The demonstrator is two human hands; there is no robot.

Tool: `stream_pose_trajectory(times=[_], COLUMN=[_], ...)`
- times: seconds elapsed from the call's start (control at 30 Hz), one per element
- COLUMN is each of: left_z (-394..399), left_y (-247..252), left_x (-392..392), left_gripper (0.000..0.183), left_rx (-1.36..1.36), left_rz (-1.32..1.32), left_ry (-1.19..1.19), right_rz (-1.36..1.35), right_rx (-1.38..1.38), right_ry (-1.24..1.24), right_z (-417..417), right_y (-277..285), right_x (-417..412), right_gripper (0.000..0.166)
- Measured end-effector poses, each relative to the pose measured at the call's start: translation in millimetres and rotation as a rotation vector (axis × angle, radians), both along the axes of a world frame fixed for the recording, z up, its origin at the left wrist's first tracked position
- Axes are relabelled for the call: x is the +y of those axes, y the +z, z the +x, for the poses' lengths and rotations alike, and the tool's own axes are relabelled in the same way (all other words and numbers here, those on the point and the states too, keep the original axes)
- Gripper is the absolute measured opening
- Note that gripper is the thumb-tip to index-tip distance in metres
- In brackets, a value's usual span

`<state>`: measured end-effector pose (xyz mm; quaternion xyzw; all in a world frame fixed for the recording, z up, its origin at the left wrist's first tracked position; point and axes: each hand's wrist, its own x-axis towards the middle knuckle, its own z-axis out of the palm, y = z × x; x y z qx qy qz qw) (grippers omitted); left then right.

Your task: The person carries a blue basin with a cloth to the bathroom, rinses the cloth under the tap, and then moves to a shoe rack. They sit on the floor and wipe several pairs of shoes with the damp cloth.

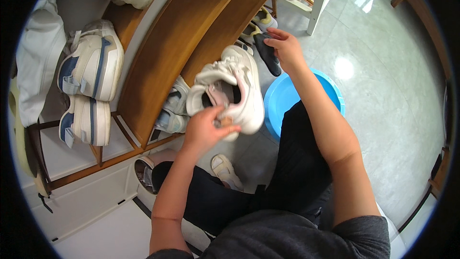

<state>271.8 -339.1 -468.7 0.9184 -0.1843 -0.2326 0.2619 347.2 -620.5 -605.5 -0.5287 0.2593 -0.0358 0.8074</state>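
Note:
White sneakers [253, 104] with pale pink lining hang in front of the shoe rack, apparently a pair pressed together. My left hand [205, 129] grips them at the near side, thumb outside and fingers by the opening; the hand is slightly blurred. Farther off, my right hand [287, 50] pinches a flat black object [265, 52] between thumb and fingers. Its shape resembles an insole or a thin shoe; I cannot tell which. Below that hand, a blue plastic basin [339, 95] stands on the floor, partly covered by my forearm and knee.
A wooden shoe rack [154, 75] runs along the left. White-and-blue shoes [95, 61] sit on its upper shelf, and grey shoes [176, 100] lower down. Yellow-lined shoes [265, 18] are beside its far end. A white-framed stand [318, 7] is at the top. Near my foot is a bin [143, 172].

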Motion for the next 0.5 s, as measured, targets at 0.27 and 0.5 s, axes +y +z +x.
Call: stream_pose_trajectory(times=[0.27,0.5], left_z=[-31,-30], left_y=[-1,-11], left_x=[25,52], left_gripper=[0.052,0.043], left_rx=[-0.251,-0.106], left_rz=[-0.026,0.123], left_ry=[-0.159,-0.277], right_rz=[-0.558,-1.092], right_rx=[-0.63,-1.031], right_ry=[0.563,0.825], right_z=[113,160], right_y=[-39,-137], right_x=[92,167], right_gripper=[0.032,0.029])
